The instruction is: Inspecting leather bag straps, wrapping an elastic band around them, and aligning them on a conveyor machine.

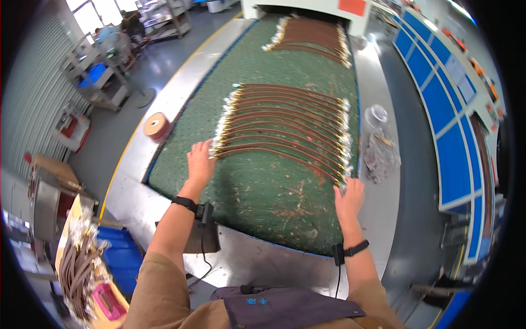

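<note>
Several brown hoses (282, 118) with brass-coloured fittings lie side by side across a green conveyor belt (274, 200), bowed slightly toward the far end. Clear plastic wraps their ends in a row down each side. At the near left corner of this batch, my left hand (200, 164) is closed on the wrapped end of the nearest hose (274, 152). Its other end, at the near right corner, is pinched in my right hand (349, 202). The fingertips of both hands are partly hidden by the plastic.
Farther along the belt, a second hose batch (312, 35) lies at a white machine's opening (298, 12). A reddish spool (156, 126) sits on the left metal edge. At right are a clear round container (376, 115) and crumpled plastic (381, 159). More hoses (76, 274) lie lower left.
</note>
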`<state>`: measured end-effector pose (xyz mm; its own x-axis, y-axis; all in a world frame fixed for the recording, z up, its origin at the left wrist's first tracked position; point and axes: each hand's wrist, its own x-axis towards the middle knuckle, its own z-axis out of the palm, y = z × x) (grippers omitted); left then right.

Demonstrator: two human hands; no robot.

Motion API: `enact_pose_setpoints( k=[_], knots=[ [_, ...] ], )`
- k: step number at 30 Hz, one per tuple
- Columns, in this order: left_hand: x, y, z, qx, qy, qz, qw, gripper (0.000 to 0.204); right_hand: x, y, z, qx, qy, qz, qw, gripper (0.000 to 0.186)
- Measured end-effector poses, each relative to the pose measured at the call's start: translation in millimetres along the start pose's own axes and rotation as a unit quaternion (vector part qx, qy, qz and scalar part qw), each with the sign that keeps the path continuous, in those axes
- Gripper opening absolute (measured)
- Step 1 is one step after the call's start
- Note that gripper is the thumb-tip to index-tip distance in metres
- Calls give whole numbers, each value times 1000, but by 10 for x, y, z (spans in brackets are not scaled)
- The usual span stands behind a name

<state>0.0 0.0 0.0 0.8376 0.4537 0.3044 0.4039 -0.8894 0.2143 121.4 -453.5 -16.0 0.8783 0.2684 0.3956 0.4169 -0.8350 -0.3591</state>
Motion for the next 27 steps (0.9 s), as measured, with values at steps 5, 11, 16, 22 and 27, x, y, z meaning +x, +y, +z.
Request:
enact_pose_setpoints(
  k=[5,11,16,22,27],
  knots=[
    [-224,524,-781,-63,114,17,991,68,-142,-124,-445,163,5,-30,986,45],
    [-1233,1186,-2107,-189,252,92,945,71,-651,-216,-975,320,-49,26,946,47],
    [-2662,1393,-2929,-238,306,41,921,64,-897,103,-775,491,-90,-18,866,37],
    [-4223,1091,-3340,-214,391,-199,873,55,-995,-514,-870,528,-162,-90,829,30],
    [-4919,750,-3618,-324,476,-250,779,55,-1082,-1094,-1115,518,-198,-118,824,23]
  ],
)
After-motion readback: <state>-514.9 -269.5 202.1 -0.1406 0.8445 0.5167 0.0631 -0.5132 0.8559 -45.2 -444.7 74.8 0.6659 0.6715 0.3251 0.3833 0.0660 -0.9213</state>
